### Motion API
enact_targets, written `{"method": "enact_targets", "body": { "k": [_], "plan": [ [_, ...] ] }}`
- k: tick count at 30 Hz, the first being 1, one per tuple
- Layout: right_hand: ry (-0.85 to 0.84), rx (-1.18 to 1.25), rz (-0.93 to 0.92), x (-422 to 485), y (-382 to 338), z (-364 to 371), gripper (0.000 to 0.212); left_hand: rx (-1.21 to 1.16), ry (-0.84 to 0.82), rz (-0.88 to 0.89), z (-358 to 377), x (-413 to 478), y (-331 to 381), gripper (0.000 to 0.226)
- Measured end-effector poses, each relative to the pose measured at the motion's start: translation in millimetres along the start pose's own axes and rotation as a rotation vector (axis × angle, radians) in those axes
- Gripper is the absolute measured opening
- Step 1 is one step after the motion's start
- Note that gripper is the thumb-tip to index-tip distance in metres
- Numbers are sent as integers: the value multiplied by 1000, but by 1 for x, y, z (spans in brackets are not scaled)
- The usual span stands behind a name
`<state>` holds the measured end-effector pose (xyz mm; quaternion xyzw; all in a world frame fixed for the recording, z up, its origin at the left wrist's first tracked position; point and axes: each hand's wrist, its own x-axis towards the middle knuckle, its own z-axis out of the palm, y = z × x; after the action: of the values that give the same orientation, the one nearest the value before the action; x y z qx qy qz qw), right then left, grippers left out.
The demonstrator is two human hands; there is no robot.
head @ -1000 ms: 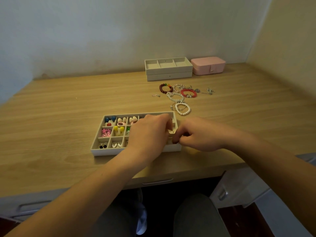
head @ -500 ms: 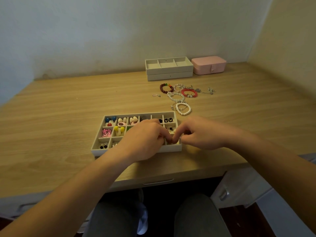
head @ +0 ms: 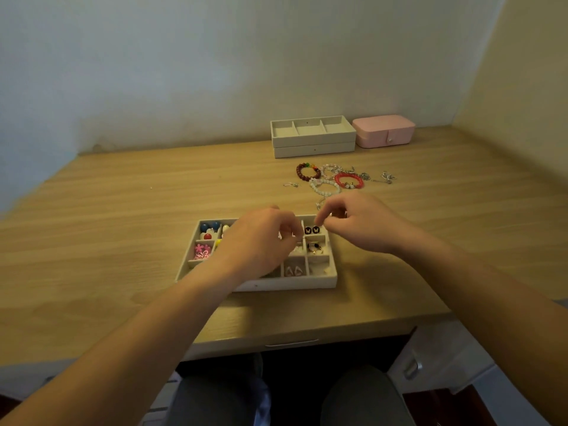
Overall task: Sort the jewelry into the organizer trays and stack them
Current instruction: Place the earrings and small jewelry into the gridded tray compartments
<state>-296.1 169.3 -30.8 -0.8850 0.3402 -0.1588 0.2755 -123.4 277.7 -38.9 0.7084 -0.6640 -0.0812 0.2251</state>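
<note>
right hand [head: 362, 224] moved up to far right corner of tray [head: 285, 284]; left hand [head: 258, 241] over its middle. tray long axis left-right. both hands pinch-curled, can't tell if holding anything.

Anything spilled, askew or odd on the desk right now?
Nothing is spilled or damaged. The bracelets lie in a loose tangle on the desk behind the compartment tray, still unsorted. One small silver piece sits apart, left of the tangle.
</note>
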Motion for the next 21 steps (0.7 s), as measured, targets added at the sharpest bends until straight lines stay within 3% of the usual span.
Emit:
{"method": "enact_targets", "body": {
  "k": [6,11,21],
  "plan": [
    [165,11,75,53,15,14,13,16,140,-151,-8,27,-23,19],
    [264,28,117,108,21,14,31,-108,94,-311,-11,65,-43,23],
    [128,-128,122,179,20,42,33,-266,206,-349,-13,119,-56,20]
  ]
}}
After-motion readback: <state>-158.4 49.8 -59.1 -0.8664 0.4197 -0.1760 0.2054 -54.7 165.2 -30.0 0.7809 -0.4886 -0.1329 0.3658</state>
